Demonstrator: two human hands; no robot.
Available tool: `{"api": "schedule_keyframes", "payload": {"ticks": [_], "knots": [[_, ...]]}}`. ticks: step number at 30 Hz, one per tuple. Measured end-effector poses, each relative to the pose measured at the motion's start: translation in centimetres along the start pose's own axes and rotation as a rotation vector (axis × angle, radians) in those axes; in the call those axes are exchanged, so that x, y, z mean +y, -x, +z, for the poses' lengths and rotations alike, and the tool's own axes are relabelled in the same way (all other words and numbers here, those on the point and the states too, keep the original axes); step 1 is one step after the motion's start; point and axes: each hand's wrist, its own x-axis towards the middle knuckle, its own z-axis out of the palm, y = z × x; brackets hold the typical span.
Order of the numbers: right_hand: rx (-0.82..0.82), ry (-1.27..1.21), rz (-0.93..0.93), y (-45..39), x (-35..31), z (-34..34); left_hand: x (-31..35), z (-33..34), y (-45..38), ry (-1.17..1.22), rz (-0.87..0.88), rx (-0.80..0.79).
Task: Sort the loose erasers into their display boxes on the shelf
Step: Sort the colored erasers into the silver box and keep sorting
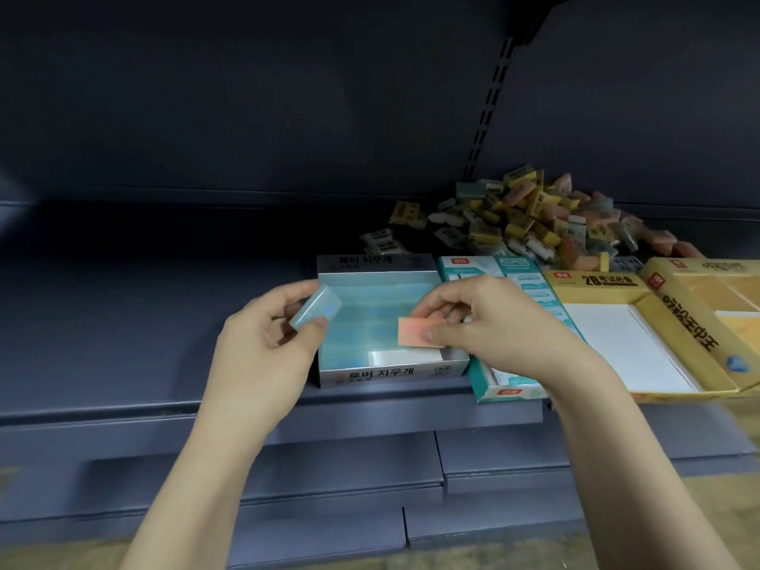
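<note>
Your left hand point(263, 343) pinches a pale blue eraser point(316, 311) between thumb and fingers, holding it tilted just over the left wall of the silver box point(390, 374). Your right hand point(493, 322) pinches a pink-orange eraser point(415, 332) between thumb and forefinger, holding it above the right half of the same silver box. Inside that box a layer of pale blue erasers covers most of the floor, and a bare white patch shows at its near right corner.

The silver box stands at the front edge of the dark shelf point(123, 322). Touching its right side is a teal-and-white box point(530, 298), partly hidden by your right wrist. To the right of that lies a yellow box point(596, 281) with a white floor, and a second yellow box point(699, 322) overlaps its right edge.

Behind the boxes, to the rear and right of the silver box, the pile of loose erasers point(534, 224) sits against the back of the shelf: yellow, pink, teal and white ones jumbled together.
</note>
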Motion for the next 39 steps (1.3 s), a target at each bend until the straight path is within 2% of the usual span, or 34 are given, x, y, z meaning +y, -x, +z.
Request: {"api": "schedule_keyframes", "payload": {"ticks": [8, 15, 21, 25, 28, 33, 39], "knots": [[0.073, -0.022, 0.020, 0.3, 0.6, -0.3, 0.5, 0.3, 0.0, -0.129, 0.001, -0.017], [0.158, -0.064, 0.030, 0.7, 1.5, -0.6, 1.3, 1.4, 0.1, -0.075, -0.003, -0.073], [0.234, -0.124, 0.036, 1.0, 2.1, -0.9, 1.6, 2.0, 0.1, -0.158, 0.008, -0.193], [0.255, -0.115, 0.050, 1.1, 2.6, -1.0, 1.4, 2.8, 0.1, -0.194, 0.019, -0.131], [0.255, -0.099, 0.046, 1.1, 3.0, -1.1, 1.3, 3.3, 0.1, -0.334, 0.045, -0.107], [0.256, -0.110, 0.041, 1.0, 3.3, -1.1, 1.8, 3.8, 0.0, -0.589, 0.030, -0.202], [0.258, -0.148, 0.034, 0.7, 3.7, -0.7, 1.5, 3.6, -0.6, -0.759, 0.101, -0.227]]}}
